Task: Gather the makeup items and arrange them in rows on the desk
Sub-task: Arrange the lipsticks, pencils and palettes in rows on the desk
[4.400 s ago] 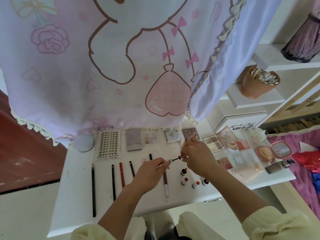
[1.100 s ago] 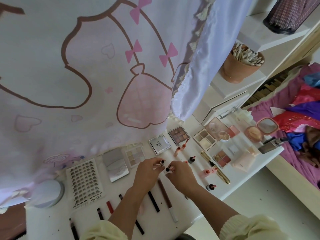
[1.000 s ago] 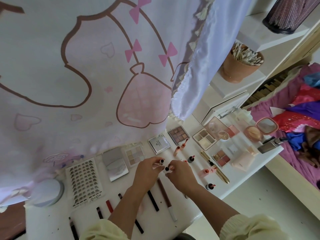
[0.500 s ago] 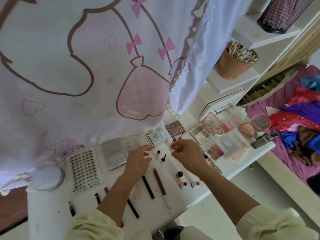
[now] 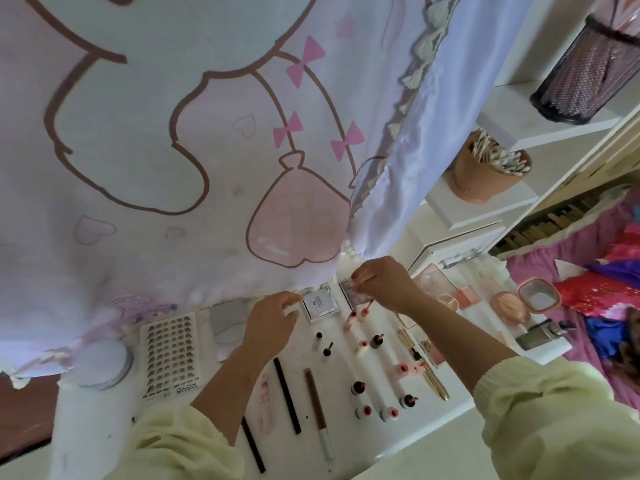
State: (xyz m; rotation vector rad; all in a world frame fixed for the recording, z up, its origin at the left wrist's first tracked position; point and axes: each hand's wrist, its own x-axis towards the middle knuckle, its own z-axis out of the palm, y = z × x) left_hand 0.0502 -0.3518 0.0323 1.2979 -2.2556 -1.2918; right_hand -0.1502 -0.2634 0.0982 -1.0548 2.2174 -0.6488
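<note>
Your left hand (image 5: 273, 318), fingers relaxed and slightly apart, touches the white square compact (image 5: 320, 304) at the back of the white desk (image 5: 346, 443). Your right hand (image 5: 384, 280), fingertips bunched, seemingly pinches the neighbouring mauve square eyeshadow palette (image 5: 348, 293).

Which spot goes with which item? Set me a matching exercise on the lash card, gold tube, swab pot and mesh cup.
1 lash card
2 gold tube
3 swab pot
4 mesh cup

A top shelf
B desk, right of the small bottles
C desk, beside the round white jar
D lower shelf

Pairs: 1-C, 2-B, 3-D, 4-A.
</note>
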